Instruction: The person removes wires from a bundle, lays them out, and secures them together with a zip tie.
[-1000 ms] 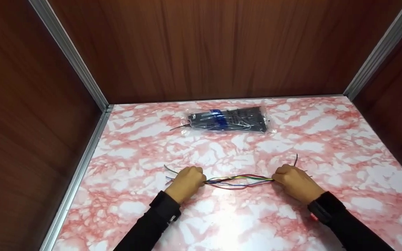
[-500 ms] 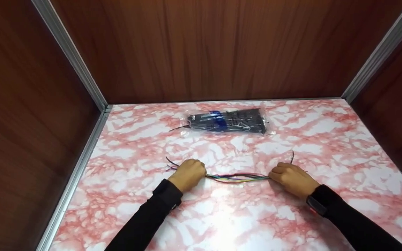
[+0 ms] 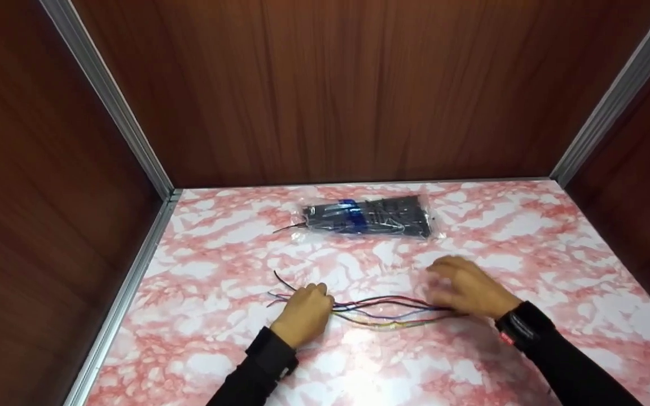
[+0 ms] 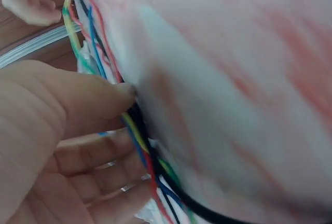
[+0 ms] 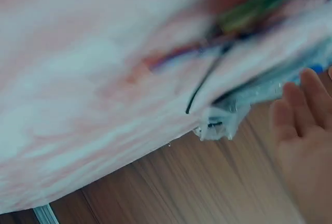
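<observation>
1. Wires (image 3: 384, 312): one loose bundle of several coloured strands lies on the marble-patterned worktop (image 3: 556, 270), between two hands.
2. Left hand (image 3: 302, 313): its fingers curl round the bundle's left end.
3. Right hand (image 3: 466, 287): blurred, fingers relaxed, holding nothing; half a second ago it gripped the right end, and the strands now sag apart.
4. One bag of black cable ties (image 3: 367, 216) lies behind.

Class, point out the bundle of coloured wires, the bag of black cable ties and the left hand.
coloured wires (image 3: 384, 313), head view, mid-span between the hands.
bag of black cable ties (image 3: 378, 217), head view, middle.
left hand (image 3: 304, 314), head view, back of hand.
</observation>
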Available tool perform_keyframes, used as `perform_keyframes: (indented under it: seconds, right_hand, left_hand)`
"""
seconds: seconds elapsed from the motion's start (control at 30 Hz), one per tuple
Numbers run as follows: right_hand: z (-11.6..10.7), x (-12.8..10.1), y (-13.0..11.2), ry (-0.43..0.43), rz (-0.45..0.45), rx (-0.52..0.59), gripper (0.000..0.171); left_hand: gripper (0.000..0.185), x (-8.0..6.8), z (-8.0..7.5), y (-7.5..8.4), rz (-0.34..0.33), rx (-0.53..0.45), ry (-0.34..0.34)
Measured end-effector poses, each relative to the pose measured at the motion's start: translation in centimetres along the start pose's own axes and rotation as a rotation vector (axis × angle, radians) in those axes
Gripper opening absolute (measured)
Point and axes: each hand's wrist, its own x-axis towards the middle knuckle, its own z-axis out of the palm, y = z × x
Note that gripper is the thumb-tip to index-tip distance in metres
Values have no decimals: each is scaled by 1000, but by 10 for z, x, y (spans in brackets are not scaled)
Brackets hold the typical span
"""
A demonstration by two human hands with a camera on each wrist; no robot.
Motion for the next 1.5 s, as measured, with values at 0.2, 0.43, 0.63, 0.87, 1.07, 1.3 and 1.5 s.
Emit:
perform_keyframes:
  seconds: [0.2,0.43,0.63,0.87,1.07,1.3,1.5]
  right_hand:
    - [-4,63,49,163,324,-6,8]
    - [14,101,90,77,583,-34,19]
    - [22,96,101,43,563,-135,19]
    - [15,79,90,189,469,-153,11]
    - [-3,32,72,262,472,-82,10]
    - [-20,-49,28,246,518,-4,16]
    - [-22,-102,-9,14,622,3,15]
  left_hand:
    - [5,-2,-5,7,-75,15,-20]
    - [5,-7,-11,4,-113,-24,37]
    - [4,-9,-6,4,-84,-74,72]
    - [3,-11,-4,2,-96,-68,73]
    - [3,-4,-7,3,-95,-61,52]
    - [6,3,-6,11,-91,-98,-5]
    - [9,-2,-3,16,-113,-80,-42]
